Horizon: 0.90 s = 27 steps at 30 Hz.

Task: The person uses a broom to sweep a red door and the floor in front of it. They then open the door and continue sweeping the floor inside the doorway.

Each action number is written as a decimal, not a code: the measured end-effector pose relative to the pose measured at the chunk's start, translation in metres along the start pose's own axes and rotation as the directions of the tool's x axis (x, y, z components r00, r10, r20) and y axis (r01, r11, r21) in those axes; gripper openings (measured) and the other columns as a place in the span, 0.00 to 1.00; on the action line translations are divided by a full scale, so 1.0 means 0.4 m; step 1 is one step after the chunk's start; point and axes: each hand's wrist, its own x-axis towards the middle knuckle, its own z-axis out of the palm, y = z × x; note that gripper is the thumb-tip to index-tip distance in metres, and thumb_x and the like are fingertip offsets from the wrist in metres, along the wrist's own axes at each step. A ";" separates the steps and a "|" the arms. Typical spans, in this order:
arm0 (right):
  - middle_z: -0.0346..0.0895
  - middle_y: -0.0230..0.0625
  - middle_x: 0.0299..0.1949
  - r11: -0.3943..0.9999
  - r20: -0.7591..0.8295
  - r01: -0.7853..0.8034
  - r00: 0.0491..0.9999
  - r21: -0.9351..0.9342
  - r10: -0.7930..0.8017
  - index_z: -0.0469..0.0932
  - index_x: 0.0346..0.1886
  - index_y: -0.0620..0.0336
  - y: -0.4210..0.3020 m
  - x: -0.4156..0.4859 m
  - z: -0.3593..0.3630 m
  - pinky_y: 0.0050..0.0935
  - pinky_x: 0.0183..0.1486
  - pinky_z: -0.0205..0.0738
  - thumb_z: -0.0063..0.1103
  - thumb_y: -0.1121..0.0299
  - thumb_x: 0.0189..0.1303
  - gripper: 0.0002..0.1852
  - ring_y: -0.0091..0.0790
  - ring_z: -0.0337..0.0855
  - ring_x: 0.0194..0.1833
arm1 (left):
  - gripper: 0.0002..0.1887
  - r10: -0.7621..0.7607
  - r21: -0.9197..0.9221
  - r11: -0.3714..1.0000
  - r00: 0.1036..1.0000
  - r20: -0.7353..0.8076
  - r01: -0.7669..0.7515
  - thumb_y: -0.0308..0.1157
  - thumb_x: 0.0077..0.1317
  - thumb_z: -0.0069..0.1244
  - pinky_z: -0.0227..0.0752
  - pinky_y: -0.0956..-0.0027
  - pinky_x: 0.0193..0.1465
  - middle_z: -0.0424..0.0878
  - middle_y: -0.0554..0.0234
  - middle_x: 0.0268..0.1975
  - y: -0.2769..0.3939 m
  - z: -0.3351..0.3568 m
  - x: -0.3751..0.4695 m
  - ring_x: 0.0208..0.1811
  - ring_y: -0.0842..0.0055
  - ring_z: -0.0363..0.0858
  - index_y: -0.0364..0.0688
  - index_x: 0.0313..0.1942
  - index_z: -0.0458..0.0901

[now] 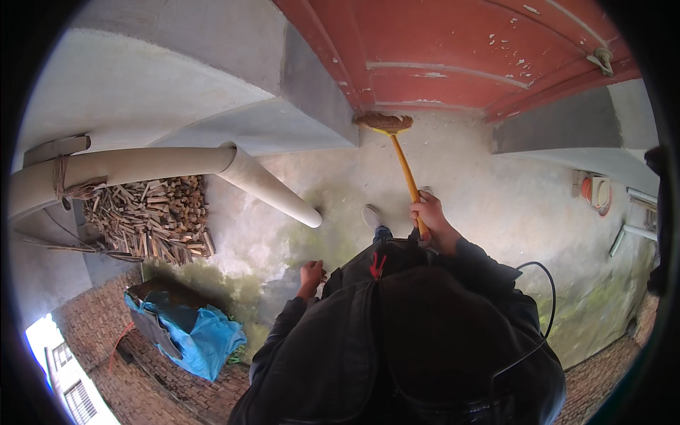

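Gripped in my right hand is the yellow-orange handle of a broom. Its brown bristle head rests on the concrete floor at the foot of a red door, close to the grey wall corner on the left. My left hand hangs low beside my dark jacket, its fingers curled, with no object visible in it. One of my shoes shows on the floor to the left of the handle; only the tip of the other is visible.
A pale drainpipe slants down at the left, near stacked split firewood. Behind my left side, a blue plastic sheet lies over a dark object on brick paving. Orange and white items stand by the right wall. The door bears a knob.
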 end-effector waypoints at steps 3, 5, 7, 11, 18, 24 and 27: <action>0.73 0.32 0.24 0.996 -0.049 0.012 0.999 0.083 -0.008 0.75 0.57 0.65 -0.007 -0.002 -0.040 0.30 0.21 0.70 0.57 0.81 0.60 0.19 0.26 0.73 0.20 | 0.18 0.004 0.058 0.998 0.999 0.038 -0.007 0.39 0.73 0.54 0.76 0.67 0.22 0.85 0.55 0.28 0.018 0.027 -0.006 0.22 0.72 0.84 0.29 0.43 0.85; 0.71 0.31 0.25 0.993 -0.057 0.012 0.998 0.115 -0.005 0.76 0.51 0.63 -0.040 0.050 -0.069 0.28 0.23 0.70 0.56 0.81 0.62 0.14 0.24 0.73 0.23 | 0.17 0.034 0.095 0.995 0.997 0.069 -0.040 0.39 0.73 0.54 0.76 0.67 0.22 0.85 0.55 0.28 0.032 0.048 -0.008 0.22 0.72 0.84 0.29 0.44 0.84; 0.73 0.31 0.27 0.972 -0.164 0.035 0.986 0.231 0.003 0.76 0.52 0.63 -0.061 0.092 -0.096 0.28 0.23 0.70 0.56 0.81 0.62 0.14 0.25 0.74 0.23 | 0.17 0.017 0.130 0.991 0.996 0.085 -0.028 0.39 0.73 0.54 0.76 0.68 0.22 0.85 0.55 0.28 0.042 0.065 -0.015 0.21 0.72 0.83 0.30 0.45 0.84; 0.74 0.34 0.28 0.940 -0.348 0.110 0.937 0.324 0.010 0.72 0.65 0.66 -0.067 0.077 -0.130 0.30 0.20 0.70 0.58 0.82 0.61 0.26 0.27 0.75 0.22 | 0.17 0.005 0.039 0.999 0.999 0.052 -0.007 0.39 0.73 0.54 0.76 0.68 0.22 0.85 0.56 0.27 0.062 0.084 -0.014 0.21 0.73 0.83 0.30 0.46 0.84; 0.74 0.34 0.27 0.964 -0.196 0.069 0.980 0.258 -0.018 0.73 0.64 0.67 -0.059 -0.075 -0.136 0.32 0.20 0.70 0.59 0.81 0.60 0.26 0.29 0.75 0.22 | 0.17 0.004 0.155 0.988 0.996 0.092 -0.018 0.40 0.73 0.54 0.75 0.68 0.22 0.85 0.56 0.28 0.063 0.133 -0.019 0.21 0.73 0.83 0.31 0.45 0.84; 0.73 0.32 0.24 0.975 -0.156 0.117 0.984 0.190 -0.087 0.76 0.34 0.62 -0.160 0.108 -0.273 0.28 0.23 0.69 0.58 0.77 0.63 0.01 0.26 0.73 0.21 | 0.17 -0.019 0.082 0.997 0.993 0.116 0.010 0.40 0.74 0.53 0.75 0.69 0.22 0.84 0.58 0.28 0.136 0.187 -0.032 0.21 0.74 0.82 0.32 0.46 0.83; 0.72 0.32 0.25 0.912 -0.396 0.154 0.918 0.379 0.009 0.74 0.35 0.61 -0.172 0.116 -0.319 0.29 0.23 0.70 0.56 0.79 0.63 0.03 0.26 0.74 0.23 | 0.17 -0.003 0.058 0.998 0.993 0.120 -0.004 0.40 0.74 0.52 0.76 0.69 0.23 0.83 0.59 0.28 0.167 0.195 -0.034 0.22 0.74 0.82 0.32 0.46 0.82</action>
